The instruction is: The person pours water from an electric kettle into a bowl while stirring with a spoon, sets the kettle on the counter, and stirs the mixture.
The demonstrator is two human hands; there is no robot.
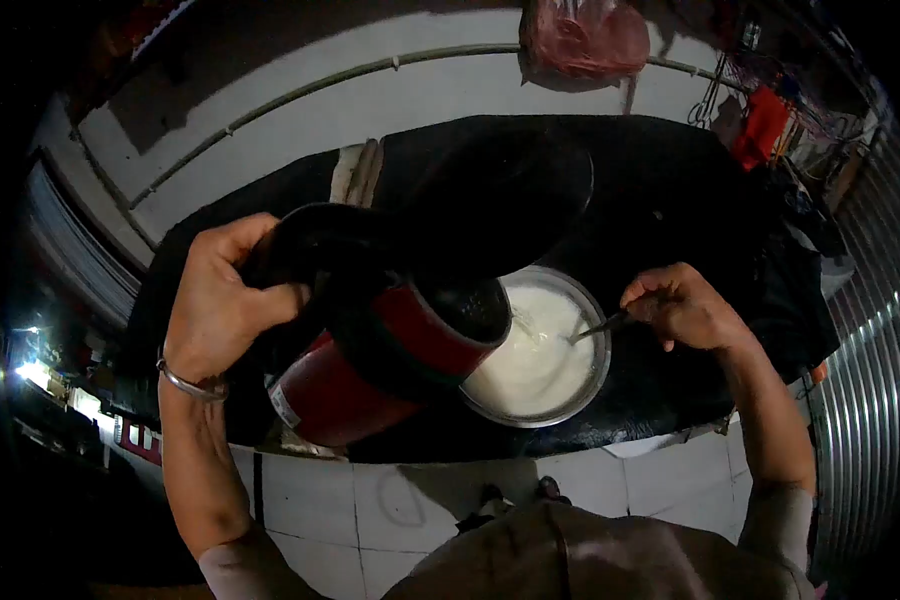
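Observation:
My left hand [218,305] is closed around the black handle of a red kettle [345,390] with a dark band. The kettle is tilted to the right, its large black lid [510,200] swung up. Its mouth hangs over the left rim of a metal bowl [602,375], and a thin stream appears to run from it. Inside the bowl is a white, batter-like mixture [530,375], with ripples near the stream. My right hand [685,308] grips the handle of a spoon [605,327]; the spoon's end is hidden in the mixture.
The bowl stands on a black-covered table [660,200], near its front edge. Behind it, a reddish plastic bag [583,42] hangs against the white wall. A red cloth [762,127] and tangled cables are at the back right, with a corrugated metal sheet [865,400] along the right.

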